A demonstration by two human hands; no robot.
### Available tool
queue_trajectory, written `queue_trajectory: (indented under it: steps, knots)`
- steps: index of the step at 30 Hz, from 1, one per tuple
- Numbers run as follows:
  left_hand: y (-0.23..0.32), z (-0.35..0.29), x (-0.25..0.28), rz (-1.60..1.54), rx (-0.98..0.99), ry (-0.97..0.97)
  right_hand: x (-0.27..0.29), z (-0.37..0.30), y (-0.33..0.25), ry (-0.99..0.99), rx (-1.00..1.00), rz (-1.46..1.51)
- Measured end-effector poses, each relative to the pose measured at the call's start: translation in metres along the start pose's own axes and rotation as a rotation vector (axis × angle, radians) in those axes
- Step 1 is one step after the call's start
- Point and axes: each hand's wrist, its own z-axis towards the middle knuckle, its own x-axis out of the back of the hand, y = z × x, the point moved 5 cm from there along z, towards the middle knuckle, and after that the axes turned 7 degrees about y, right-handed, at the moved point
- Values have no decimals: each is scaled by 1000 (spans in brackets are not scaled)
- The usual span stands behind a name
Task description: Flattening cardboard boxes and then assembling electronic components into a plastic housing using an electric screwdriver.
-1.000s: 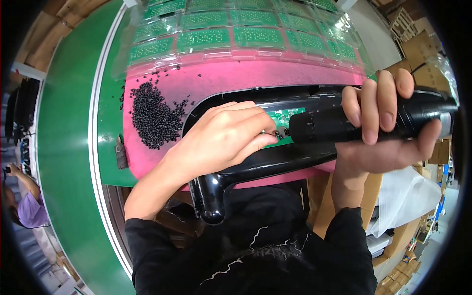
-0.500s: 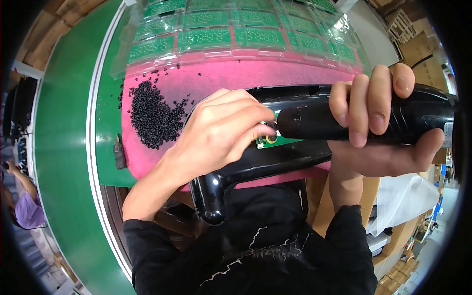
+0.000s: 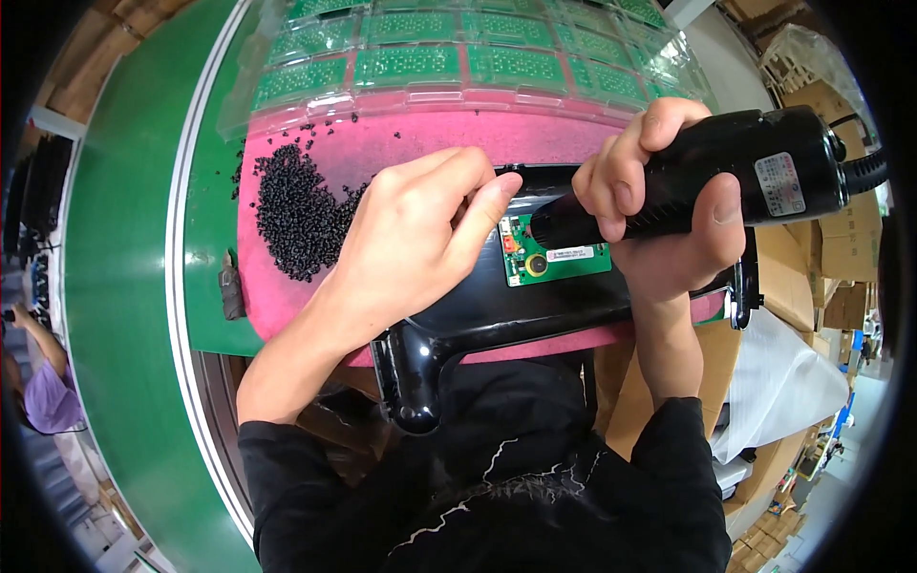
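Since the earlier frames the right hand (image 3: 669, 224) has swung the driver (image 3: 726, 177) up and leftward, so its nose now sits over the board (image 3: 554, 263) instead of lying along the shell's right end, and the left hand (image 3: 420, 244) has slid its fingers toward the board's left edge. In the head view the left forearm comes up from the lower left, wrist bent, palm down on the black shell (image 3: 516, 306); the fingers are loosely curled, index and thumb pinched together just left of the board, and what they pinch, if anything, is too small to tell. The right forearm rises from the lower right, the hand wrapped tight around the driver's dark barrel, thumb underneath, fingers over the top. The green board lies in the shell, which rests across the near edge of the pink mat (image 3: 382, 153). A heap of black pellets (image 3: 296, 215) lies near the mat's left edge. Clear trays of green boards (image 3: 411, 67) run along its far edge. The mat sits on a green conveyor (image 3: 124, 286).
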Motion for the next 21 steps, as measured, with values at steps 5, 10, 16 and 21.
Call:
queue_trajectory:
  steps: [5, 10, 16, 21]
  knots:
    - [-2, -3, -7, -13, -49, 15, -8, 1, 1, -43, -2, -35]
    - [-10, -5, -12, -18, -78, -48, -21, 3, 6, -119, -50, -14]
    - [-9, -6, -13, -8, -95, -89, -20, 5, 8, -100, -27, -99]
    - [-6, -9, -17, 112, -108, -271, -8, -4, -5, -47, 17, 172]
